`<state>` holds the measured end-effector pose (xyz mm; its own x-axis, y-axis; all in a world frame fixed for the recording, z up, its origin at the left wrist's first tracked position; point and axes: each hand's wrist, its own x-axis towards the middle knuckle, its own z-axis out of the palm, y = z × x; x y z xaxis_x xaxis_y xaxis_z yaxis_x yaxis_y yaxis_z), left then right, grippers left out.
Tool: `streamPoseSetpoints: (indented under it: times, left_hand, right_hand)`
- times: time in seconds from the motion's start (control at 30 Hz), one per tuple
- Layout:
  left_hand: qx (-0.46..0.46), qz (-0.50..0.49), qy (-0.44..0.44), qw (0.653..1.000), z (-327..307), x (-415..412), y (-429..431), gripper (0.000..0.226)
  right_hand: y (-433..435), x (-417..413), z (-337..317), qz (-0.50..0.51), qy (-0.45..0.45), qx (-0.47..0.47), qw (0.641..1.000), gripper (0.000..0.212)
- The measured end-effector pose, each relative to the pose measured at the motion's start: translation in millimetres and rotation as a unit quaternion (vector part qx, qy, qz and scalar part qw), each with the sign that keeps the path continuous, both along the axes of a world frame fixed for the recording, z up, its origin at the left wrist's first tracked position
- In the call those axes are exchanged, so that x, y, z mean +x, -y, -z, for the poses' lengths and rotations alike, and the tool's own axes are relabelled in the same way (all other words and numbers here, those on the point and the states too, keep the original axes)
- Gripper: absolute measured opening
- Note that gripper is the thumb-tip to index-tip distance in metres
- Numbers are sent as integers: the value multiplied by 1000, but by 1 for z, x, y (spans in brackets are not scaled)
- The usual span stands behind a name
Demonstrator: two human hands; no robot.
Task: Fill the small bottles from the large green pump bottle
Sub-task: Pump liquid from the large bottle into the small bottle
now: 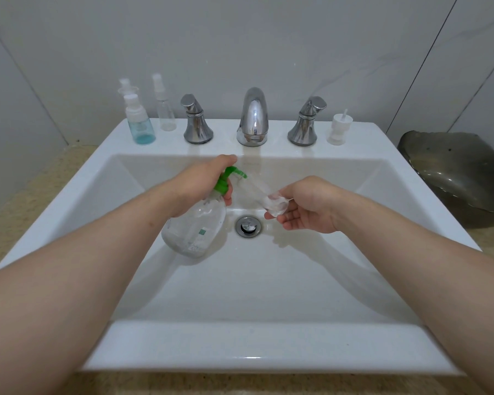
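A single wide-angle head camera looks forward and down, close over a white sink (240,346), facing the faucet (253,118) and wall (240,38).

Arms: left forearm (83,266) and right forearm (411,252), both bare to the frame edge. 2 bare hands: left hand (200,178), right hand (308,206). Small mark near left wrist.

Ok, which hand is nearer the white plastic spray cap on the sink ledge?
Right. The right hand, holding a small clear plastic bottle, is in front of the white spray cap, slightly left; the left hand, gripping the large green pump bottle, is farther left.
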<state>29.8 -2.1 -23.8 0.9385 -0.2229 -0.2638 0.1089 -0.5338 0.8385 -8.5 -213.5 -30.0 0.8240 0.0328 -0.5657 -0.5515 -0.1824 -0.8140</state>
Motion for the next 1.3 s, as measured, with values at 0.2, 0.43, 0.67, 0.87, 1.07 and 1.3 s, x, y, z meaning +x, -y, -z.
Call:
streamPoseSetpoints:
  times: [0.2,0.43,0.67,0.87,1.07,1.3]
  left_hand:
    - [-4,-2,-7,1000,0,0,0,63]
    - [0,22,10,1000,-2,-1,-1,57]
    - [-11,23,10,1000,0,-1,-2,54]
    - [-11,15,2,1000,0,0,-1,64]
    - [-20,6,-4,1000,0,-1,0,61]
    - [13,15,3,1000,-2,-2,0,62]
  right_hand:
    - [1,0,1,1,0,2,1000,16]
    - [-1,-1,0,-7,2,4,1000,17]
    - [-1,-1,1,-7,2,2,1000,16]
    - [0,0,2,0,2,2,1000,18]
    - [0,0,1,1,1,1,1000,17]
    - [0,0,0,-2,2,5,1000,18]
